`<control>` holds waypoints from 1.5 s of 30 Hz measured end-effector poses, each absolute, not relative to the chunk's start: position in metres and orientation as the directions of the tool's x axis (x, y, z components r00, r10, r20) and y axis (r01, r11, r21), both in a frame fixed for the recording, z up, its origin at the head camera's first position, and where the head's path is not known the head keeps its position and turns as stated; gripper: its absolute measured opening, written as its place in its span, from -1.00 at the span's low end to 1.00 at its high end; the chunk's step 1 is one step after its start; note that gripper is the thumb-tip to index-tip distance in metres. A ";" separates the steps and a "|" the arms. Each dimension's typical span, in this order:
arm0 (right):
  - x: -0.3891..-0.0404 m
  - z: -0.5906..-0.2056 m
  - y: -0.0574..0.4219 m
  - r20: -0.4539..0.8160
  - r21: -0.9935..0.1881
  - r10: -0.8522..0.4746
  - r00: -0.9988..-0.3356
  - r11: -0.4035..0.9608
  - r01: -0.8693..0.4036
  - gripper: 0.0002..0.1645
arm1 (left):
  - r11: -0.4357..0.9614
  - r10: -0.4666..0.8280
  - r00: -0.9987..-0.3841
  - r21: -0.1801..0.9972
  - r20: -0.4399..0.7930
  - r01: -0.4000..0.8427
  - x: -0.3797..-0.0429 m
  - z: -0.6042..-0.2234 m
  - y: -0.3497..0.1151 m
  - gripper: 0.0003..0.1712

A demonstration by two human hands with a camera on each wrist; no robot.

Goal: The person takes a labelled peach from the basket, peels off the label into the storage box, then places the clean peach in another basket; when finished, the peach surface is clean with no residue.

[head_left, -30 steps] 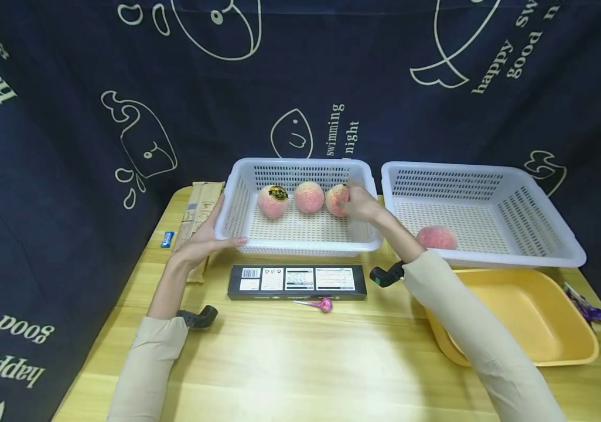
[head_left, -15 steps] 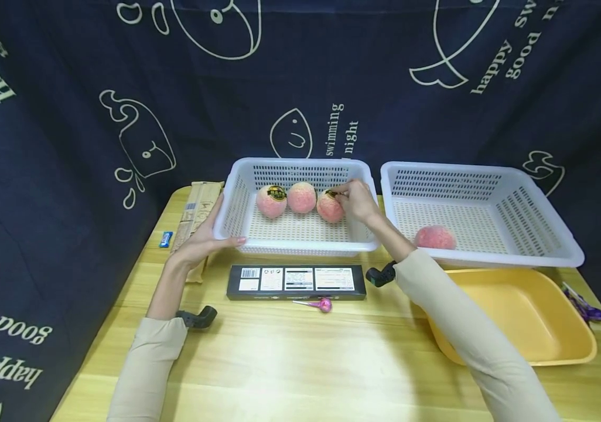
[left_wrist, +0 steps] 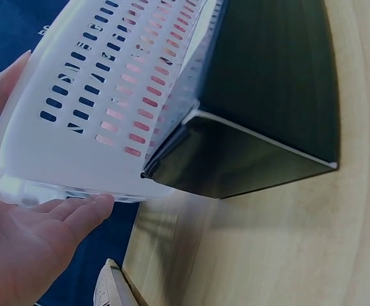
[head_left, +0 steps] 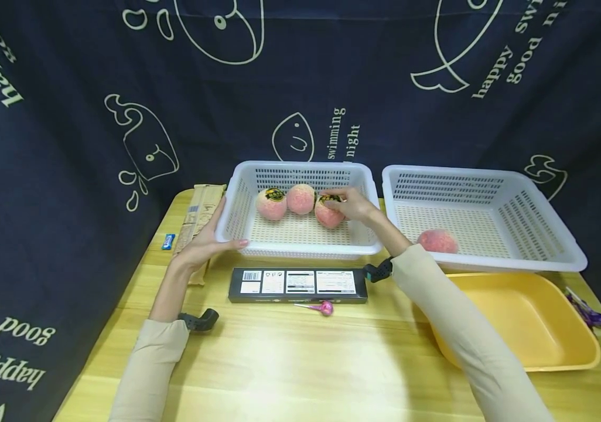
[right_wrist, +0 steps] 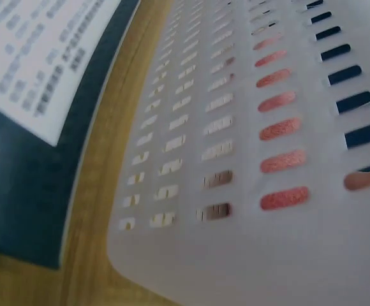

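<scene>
My right hand (head_left: 358,206) reaches into the left white basket (head_left: 306,248). It grips the rightmost pink and cream peach (head_left: 328,220), whose black-and-gold sticker faces up and forward. To its left sit a plain middle peach (head_left: 301,200) and another stickered peach (head_left: 271,207). My left hand (head_left: 202,243) rests against the basket's front left corner, thumb along the front rim, fingers straight along the left end. In the left wrist view the palm (left_wrist: 13,248) lies at the basket's end wall (left_wrist: 64,153). The right wrist view shows pink peach through the wall's slots.
A second white basket (head_left: 538,258) at the right holds one peach (head_left: 437,241). Before it stands a yellow tub (head_left: 553,368), with a purple wrapped item (head_left: 590,313) beside it. A black box (head_left: 300,296), a lollipop (head_left: 325,308), brown packaging (head_left: 207,202) and a blue-wrapped sweet (head_left: 168,241) lie around the left basket.
The rightmost peach has shifted left and nearer, and turned so its sticker shows. The middle peach has moved slightly left. My left hand stays at the basket corner.
</scene>
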State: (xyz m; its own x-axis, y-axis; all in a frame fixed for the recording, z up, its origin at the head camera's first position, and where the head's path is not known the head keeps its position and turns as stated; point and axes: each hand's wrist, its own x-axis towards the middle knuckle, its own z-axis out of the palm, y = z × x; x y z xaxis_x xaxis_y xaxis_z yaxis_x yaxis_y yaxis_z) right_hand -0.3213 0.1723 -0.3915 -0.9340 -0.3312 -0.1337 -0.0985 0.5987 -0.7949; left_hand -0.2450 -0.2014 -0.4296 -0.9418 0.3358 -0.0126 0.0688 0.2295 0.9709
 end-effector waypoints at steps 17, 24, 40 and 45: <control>-0.262 -0.337 0.197 -0.049 -0.855 -0.370 -0.928 0.496 -0.152 -0.39 | 0.261 0.313 -0.948 0.965 -0.050 0.036 -0.242 -0.429 -0.202 0.41; -0.156 -0.307 0.244 0.020 -0.827 -0.444 -0.896 0.496 -0.264 -0.44 | 0.248 0.312 -0.947 0.969 -0.083 -0.003 -0.239 -0.428 -0.205 0.41; -0.057 -0.420 0.241 -0.028 -0.848 -0.395 -0.918 0.496 -0.188 -0.41 | 0.219 0.309 -0.945 0.975 -0.105 -0.037 -0.239 -0.431 -0.206 0.35; -0.057 -0.416 0.244 -0.056 -0.799 -0.396 -0.917 0.568 -0.196 -0.45 | 0.284 0.310 -0.945 0.959 -0.105 -0.013 -0.239 -0.420 -0.204 0.38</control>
